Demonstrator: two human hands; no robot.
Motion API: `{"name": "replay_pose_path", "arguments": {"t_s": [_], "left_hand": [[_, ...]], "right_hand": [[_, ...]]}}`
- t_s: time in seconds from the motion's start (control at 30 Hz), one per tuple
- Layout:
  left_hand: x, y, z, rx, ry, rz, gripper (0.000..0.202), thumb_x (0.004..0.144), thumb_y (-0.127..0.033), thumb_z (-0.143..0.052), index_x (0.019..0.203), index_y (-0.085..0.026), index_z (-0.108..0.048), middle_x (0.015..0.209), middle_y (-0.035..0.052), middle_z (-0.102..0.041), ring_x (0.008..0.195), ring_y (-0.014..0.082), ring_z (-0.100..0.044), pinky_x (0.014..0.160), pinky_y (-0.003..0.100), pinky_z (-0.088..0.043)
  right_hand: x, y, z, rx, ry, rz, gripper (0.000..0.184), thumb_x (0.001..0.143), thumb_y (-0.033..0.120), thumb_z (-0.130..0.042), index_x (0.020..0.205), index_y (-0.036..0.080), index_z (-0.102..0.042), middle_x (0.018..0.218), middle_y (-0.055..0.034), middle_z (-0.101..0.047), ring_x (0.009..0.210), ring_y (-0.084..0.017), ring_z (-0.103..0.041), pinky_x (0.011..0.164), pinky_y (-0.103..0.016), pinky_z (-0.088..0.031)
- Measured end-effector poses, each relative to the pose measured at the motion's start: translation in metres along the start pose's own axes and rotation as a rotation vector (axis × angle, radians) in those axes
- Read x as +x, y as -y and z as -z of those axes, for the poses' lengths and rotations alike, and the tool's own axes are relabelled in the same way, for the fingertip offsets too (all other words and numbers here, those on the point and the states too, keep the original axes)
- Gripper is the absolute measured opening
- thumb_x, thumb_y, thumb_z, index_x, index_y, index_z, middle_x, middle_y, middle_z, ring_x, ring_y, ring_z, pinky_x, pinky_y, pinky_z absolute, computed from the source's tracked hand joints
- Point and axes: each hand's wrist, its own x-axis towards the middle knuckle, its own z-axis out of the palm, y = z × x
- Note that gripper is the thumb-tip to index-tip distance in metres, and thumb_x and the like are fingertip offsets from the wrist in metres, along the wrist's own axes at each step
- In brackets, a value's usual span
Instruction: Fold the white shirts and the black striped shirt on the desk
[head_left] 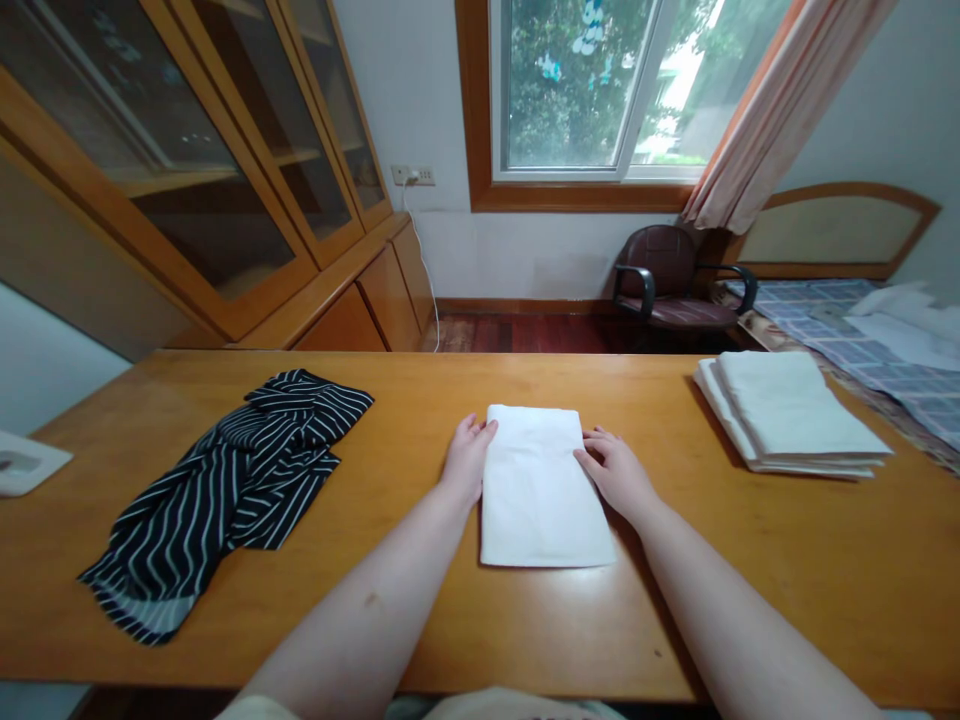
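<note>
A white cloth [541, 495], folded into a neat rectangle, lies flat on the wooden table in front of me. My left hand [468, 458] holds its left edge near the far corner, thumb against the cloth. Along the opposite side, my right hand [616, 472] has its thumb on the right edge, with the fingers partly bent beside it. The undersides of both hands are hidden. To the right sits a stack of folded white cloths [802, 405]. A crumpled black garment with white stripes [240, 470] is spread at the left.
The wooden table [405, 620] spans the view. A white object [30, 465] sits at its left edge. Beyond stand a glass-door cabinet [322, 240], an office chair [667, 275] under the window, and a bed [862, 310] at the right.
</note>
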Motion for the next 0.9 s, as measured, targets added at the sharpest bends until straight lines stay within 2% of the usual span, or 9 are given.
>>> {"name": "replay_pose_path", "arguments": {"t_s": [0.1,0.17,0.27,0.4,0.6,0.7,0.8,0.9], "left_hand": [[-0.004,-0.007,-0.002,-0.171,0.21,0.187,0.033,0.069,-0.021,-0.07,0.1,-0.011,-0.061,0.089,0.0122,-0.07,0.086,0.0253,-0.067,0.081,0.037,-0.051],[-0.009,-0.011,-0.003,-0.204,0.285,0.225,0.028,0.07,-0.02,-0.069,0.096,-0.011,-0.062,0.086,0.012,-0.071,0.083,0.0262,-0.068,0.081,0.04,-0.052],[-0.013,-0.014,-0.003,-0.276,0.358,0.283,0.03,0.075,-0.022,-0.066,0.103,-0.015,-0.061,0.093,0.0103,-0.072,0.085,0.0259,-0.069,0.085,0.043,-0.051],[-0.013,-0.012,-0.002,-0.302,0.455,0.403,0.035,0.078,-0.024,-0.064,0.111,-0.013,-0.059,0.098,0.0129,-0.071,0.094,0.0284,-0.067,0.091,0.045,-0.047],[-0.011,-0.012,0.002,-0.377,0.563,0.426,0.041,0.081,-0.025,-0.06,0.12,-0.01,-0.057,0.103,0.014,-0.07,0.104,0.0298,-0.063,0.1,0.045,-0.04],[-0.008,-0.012,0.006,-0.415,0.632,0.474,0.043,0.083,-0.03,-0.057,0.12,-0.008,-0.057,0.104,0.0146,-0.07,0.107,0.0296,-0.061,0.104,0.044,-0.036],[-0.004,-0.011,0.011,-0.459,0.68,0.533,0.048,0.084,-0.038,-0.053,0.119,-0.005,-0.057,0.105,0.0154,-0.069,0.112,0.0297,-0.058,0.106,0.043,-0.032],[0.0,-0.013,0.012,-0.499,0.661,0.528,0.051,0.084,-0.041,-0.051,0.119,-0.004,-0.056,0.105,0.0156,-0.069,0.114,0.0301,-0.056,0.107,0.043,-0.031]], "right_hand": [[-0.001,0.0,0.0,0.05,-0.012,-0.005,0.026,0.085,0.036,-0.05,0.094,0.022,-0.071,0.119,-0.0075,-0.063,0.127,-0.03,-0.041,0.107,-0.055,-0.02],[-0.002,0.002,0.0,0.108,-0.033,0.001,0.026,0.085,0.035,-0.051,0.094,0.021,-0.07,0.115,-0.0092,-0.065,0.122,-0.028,-0.047,0.105,-0.05,-0.027],[-0.004,0.006,0.001,0.203,-0.076,0.017,0.025,0.084,0.034,-0.051,0.096,0.019,-0.068,0.113,-0.0111,-0.065,0.109,-0.025,-0.056,0.097,-0.043,-0.039],[-0.006,0.009,0.0,0.336,-0.122,0.034,0.021,0.081,0.036,-0.055,0.091,0.02,-0.066,0.116,-0.0101,-0.062,0.107,-0.025,-0.056,0.095,-0.042,-0.041],[-0.007,0.01,-0.008,0.845,-0.065,-0.182,0.039,0.076,0.044,-0.062,0.107,0.022,-0.053,0.111,-0.0084,-0.065,0.092,-0.022,-0.063,0.081,-0.037,-0.049],[-0.011,0.015,-0.001,1.05,0.053,-0.236,0.042,0.074,0.044,-0.066,0.108,0.022,-0.054,0.11,-0.0075,-0.067,0.09,-0.021,-0.064,0.08,-0.035,-0.049],[-0.017,0.019,0.012,1.177,0.337,-0.3,0.042,0.074,0.043,-0.066,0.106,0.017,-0.06,0.104,-0.01,-0.069,0.088,-0.023,-0.066,0.081,-0.037,-0.049],[-0.021,0.019,0.021,1.224,0.575,-0.349,0.042,0.068,0.037,-0.071,0.101,0.012,-0.064,0.098,-0.0133,-0.07,0.085,-0.025,-0.067,0.078,-0.037,-0.05]]}}
